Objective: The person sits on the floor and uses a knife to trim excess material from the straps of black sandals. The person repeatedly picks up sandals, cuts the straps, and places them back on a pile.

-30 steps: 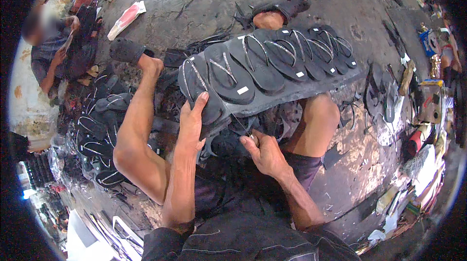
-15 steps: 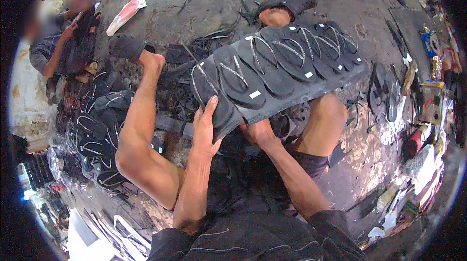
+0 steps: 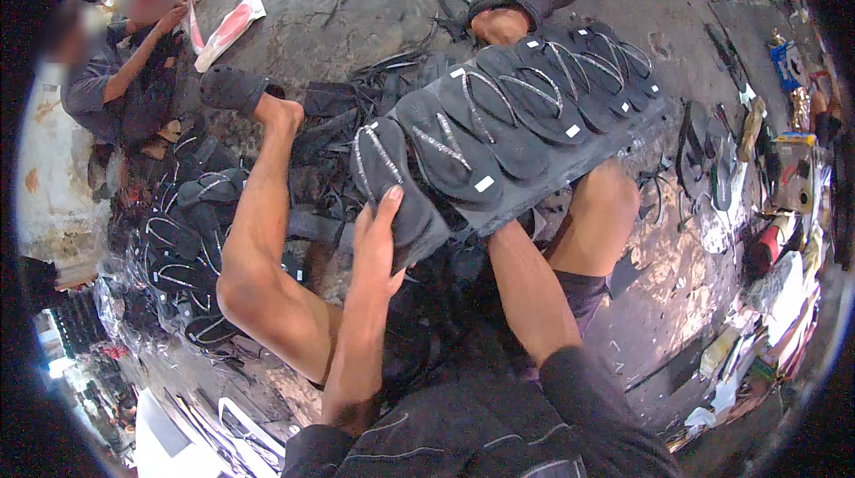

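Note:
Black flip-flops with glittering straps and small white labels lie side by side on a dark slab, held tilted in front of me. My left hand grips the slab's near left end, its thumb on the leftmost flip-flop and its fingers underneath. A gap shows in the slab's front edge beside that flip-flop. My right forearm reaches beneath the slab. The right hand's fingers are hidden there, so I cannot see what they hold.
More strapped flip-flops are heaped left of my leg. Dark scraps litter the floor beyond. A loose pair lies at the right, near a cluttered edge. At the upper left, another person holds a pinkish piece.
My right hand has slid farther under the slab, out of sight. The slab has shifted slightly, its left end lower. The other person has raised a pinkish piece from beside the white-and-pink one.

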Demonstrator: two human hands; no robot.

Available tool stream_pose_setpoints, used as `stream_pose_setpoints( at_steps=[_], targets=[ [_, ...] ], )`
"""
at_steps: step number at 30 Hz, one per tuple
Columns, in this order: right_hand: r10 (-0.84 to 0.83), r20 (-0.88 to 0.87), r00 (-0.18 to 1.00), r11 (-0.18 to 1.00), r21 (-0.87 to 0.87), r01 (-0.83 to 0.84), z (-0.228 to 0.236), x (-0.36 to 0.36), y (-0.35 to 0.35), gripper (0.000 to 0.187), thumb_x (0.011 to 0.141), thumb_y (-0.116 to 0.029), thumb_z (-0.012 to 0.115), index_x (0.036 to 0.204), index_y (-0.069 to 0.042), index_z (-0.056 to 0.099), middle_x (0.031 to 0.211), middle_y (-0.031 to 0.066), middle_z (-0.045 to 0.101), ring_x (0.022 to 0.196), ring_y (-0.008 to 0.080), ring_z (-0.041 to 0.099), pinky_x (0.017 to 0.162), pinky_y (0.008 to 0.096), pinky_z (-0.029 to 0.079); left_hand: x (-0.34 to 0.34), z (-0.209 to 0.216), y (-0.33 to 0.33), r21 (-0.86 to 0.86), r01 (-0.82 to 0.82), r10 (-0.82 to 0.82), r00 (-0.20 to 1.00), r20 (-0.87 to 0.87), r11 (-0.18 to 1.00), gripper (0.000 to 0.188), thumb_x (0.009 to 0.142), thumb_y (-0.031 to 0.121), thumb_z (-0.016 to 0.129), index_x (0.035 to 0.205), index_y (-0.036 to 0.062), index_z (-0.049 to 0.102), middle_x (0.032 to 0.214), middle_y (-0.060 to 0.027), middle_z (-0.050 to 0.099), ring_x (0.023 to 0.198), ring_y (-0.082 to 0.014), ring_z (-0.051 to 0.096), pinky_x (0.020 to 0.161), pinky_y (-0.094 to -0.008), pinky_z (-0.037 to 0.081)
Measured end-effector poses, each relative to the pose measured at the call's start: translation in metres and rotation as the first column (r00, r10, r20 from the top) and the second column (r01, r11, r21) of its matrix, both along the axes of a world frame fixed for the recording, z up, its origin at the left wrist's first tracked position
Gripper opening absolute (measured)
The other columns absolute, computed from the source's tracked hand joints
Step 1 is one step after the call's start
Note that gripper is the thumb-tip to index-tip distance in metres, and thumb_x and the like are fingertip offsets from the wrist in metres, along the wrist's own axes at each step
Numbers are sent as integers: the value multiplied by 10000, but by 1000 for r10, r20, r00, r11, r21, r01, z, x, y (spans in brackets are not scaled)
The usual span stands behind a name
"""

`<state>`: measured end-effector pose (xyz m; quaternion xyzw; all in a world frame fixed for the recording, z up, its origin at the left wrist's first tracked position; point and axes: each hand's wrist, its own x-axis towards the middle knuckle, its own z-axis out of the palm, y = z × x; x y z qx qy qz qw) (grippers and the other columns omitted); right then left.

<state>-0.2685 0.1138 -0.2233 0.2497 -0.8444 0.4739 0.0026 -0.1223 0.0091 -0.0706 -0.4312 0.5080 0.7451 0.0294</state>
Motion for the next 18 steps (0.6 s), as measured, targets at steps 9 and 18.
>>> stream_pose_setpoints(
  at_steps=[9,18],
  targets=[
    [504,692,516,660,-694,287,156,107,-33,446,1055,-423,619,1157,1,710,770,5,646,629,62,558,556,263,439,134,62,-4,-704,216,-253,966,53,676,737,962,172,722,1567,-36,357,1482,-162,516,1329,-273,512,1154,-406,387],
    [231,391,891,904,-425,-47,229,155,27,318,1024,-237,665,1262,-27,680,873,142,733,808,135,679,737,327,545,105,102,-53,-165,-34,-17,953,-302,986,518,931,253,779,1319,-19,568,1169,-135,699,1009,-243,716,894,-385,588]
  ],
)
